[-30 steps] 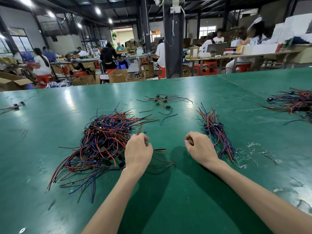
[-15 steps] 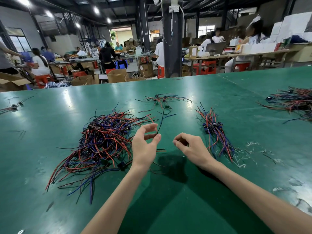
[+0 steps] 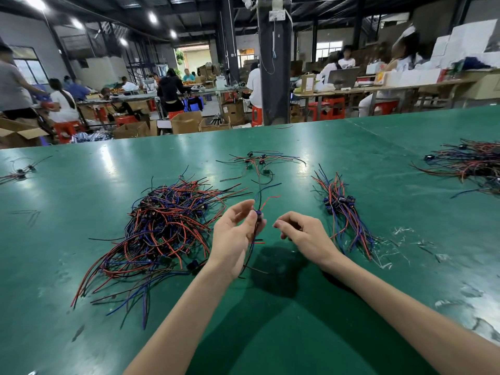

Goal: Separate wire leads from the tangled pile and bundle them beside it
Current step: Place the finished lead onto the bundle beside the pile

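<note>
Pinching one wire lead (image 3: 260, 198) by its small dark connector (image 3: 259, 214), left hand (image 3: 235, 236) raised off the table, thumb and fingertips closed lightly round that block, with thin blue, red and black strands fanning up above the grip and hanging limp below the palm. Hovering just beside it, right hand (image 3: 304, 234), fingers loosely curled, apparently holding nothing.

Probably weighs next to nothing and droops wherever unsupported. Soft insulation, yet springy enough to hook a neighbour. Best held at the connector, seemingly the one stiff part, not by a strand end.

Spreading to the left on the green table (image 3: 270, 342), the tangled pile (image 3: 167, 226). Lying to the right, near the right hand, the bundle (image 3: 343, 212), connectors grouped together. Likely calls for keeping the dangling tails away from the pile.
</note>
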Demonstrator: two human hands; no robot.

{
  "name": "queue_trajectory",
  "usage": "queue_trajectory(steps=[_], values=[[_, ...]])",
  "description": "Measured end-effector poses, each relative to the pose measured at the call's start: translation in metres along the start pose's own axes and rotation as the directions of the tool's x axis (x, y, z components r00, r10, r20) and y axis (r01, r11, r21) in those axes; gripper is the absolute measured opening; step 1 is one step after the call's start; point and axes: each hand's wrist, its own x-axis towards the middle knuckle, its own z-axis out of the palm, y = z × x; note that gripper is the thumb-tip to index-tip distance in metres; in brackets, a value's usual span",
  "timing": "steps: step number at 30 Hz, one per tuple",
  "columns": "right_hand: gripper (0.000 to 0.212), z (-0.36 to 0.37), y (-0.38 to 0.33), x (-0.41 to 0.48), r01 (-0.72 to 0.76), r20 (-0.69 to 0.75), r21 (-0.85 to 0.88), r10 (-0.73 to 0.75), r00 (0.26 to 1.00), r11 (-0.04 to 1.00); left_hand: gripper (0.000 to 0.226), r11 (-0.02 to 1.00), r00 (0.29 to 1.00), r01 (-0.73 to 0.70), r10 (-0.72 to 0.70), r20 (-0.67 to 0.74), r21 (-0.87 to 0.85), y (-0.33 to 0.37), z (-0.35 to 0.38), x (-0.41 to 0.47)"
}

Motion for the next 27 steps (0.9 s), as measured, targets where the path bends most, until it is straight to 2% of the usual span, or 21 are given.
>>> queue_trajectory(steps=[2,6,10,12,16,18,22,24,27], values=[[0.015,-0.001,0.000,0.000,-0.014,0.002,0.018,0.014,1.000,1.000,0.015,0.981,0.995,0.100,-0.097,0.026,-0.165,0.004,0.000,0.001],[0.015,-0.002,0.001,0.000,-0.045,0.030,0.077,0.043,0.999,0.996,0.019,0.907,0.969,0.247,-0.238,0.069,-0.341,0.010,-0.001,0.003],[0.018,-0.002,0.000,0.001,-0.075,0.087,0.123,0.064,0.994,0.990,0.026,0.804,0.935,0.353,-0.312,0.166,-0.478,0.014,-0.001,0.004],[0.018,-0.002,-0.004,0.000,-0.142,0.156,0.228,0.108,0.982,0.963,0.026,0.782,0.928,0.373,-0.316,0.197,-0.499,0.016,-0.002,0.003],[0.018,-0.002,-0.014,-0.002,-0.368,0.408,0.513,0.157,0.899,0.775,0.022,0.842,0.951,0.310,-0.281,0.133,-0.440,0.014,0.000,0.003],[0.020,0.001,-0.019,-0.005,-0.450,0.519,0.557,0.131,0.845,0.698,0.019,0.880,0.967,0.253,-0.233,0.097,-0.402,0.010,0.000,0.003],[0.014,0.006,-0.022,-0.013,-0.470,0.627,0.510,0.062,0.776,0.720,0.017,0.940,0.991,0.130,-0.118,0.056,-0.316,0.007,-0.002,0.005],[0.008,0.007,-0.023,-0.015,-0.486,0.621,0.500,0.094,0.778,0.716,0.017,0.963,0.998,0.064,-0.057,0.033,-0.261,0.006,-0.004,0.006],[0.009,0.005,-0.023,-0.014,-0.487,0.602,0.481,0.130,0.788,0.729,0.016,0.971,1.000,0.005,-0.004,0.004,-0.240,0.008,-0.005,0.008]])
